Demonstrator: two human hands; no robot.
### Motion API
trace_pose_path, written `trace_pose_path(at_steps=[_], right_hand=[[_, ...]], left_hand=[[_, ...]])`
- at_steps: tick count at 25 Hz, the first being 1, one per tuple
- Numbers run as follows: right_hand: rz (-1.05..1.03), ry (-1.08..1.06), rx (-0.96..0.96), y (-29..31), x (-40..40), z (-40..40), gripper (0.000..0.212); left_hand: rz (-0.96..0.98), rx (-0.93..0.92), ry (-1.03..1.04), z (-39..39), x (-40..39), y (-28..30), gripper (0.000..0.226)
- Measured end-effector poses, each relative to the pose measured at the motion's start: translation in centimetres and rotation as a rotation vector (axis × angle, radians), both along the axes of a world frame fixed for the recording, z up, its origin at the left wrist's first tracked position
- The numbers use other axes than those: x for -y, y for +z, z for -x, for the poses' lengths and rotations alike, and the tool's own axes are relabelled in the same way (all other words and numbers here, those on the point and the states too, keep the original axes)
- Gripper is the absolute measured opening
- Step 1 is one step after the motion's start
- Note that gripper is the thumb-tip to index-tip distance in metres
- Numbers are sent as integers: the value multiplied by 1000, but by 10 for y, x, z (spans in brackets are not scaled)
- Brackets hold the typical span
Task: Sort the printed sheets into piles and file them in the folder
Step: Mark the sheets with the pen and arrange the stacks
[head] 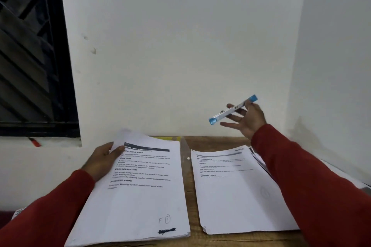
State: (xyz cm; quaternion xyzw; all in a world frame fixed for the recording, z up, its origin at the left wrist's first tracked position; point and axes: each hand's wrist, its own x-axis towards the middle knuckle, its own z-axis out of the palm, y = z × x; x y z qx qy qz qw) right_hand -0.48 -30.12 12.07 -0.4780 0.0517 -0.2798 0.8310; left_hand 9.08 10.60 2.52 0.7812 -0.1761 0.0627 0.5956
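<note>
Left hand (102, 158) pinches upper-left corner of top sheet on thick pile (136, 192), likely to peel it off for sorting. Right hand (248, 119) raised above table (212, 141), fingers (232, 117) loosely spread, blue-capped marker (232, 109) resting across them. Thinner pile (239, 190) lies beside. Folder (183, 147) partly hidden under piles.

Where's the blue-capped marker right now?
In the head view, the marker is off the table, on the right hand, above the right-hand sheets.
</note>
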Motion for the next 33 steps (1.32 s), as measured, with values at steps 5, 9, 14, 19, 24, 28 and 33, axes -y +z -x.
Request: trace_pose_path(at_steps=[5,9,14,19,24,28,33], right_hand=[[-297,12,-89,-33,21,8,27],[-315,-33,-210,-58,30,-1,22],[-191,3,-354,-75,24,-6,22],[-155,-50,-21,-69,12,-11,16],[566,15,-142,-75,8,-1,19],[1250,115,-393,-81,21,6,16],[1564,139,-493,-87,28,5,15]], left_hand=[[179,33,35,3,4,59,11],[103,12,-58,-5,57,62,25],[-92,-73,-163,-9,104,4,13],[-140,-102,-168,-15,98,-13,10],[-196,-71,-151,-16,91,-8,12],[-246,-75,-147,-16,86,-9,12],[-278,-70,-136,-20,86,-11,10]])
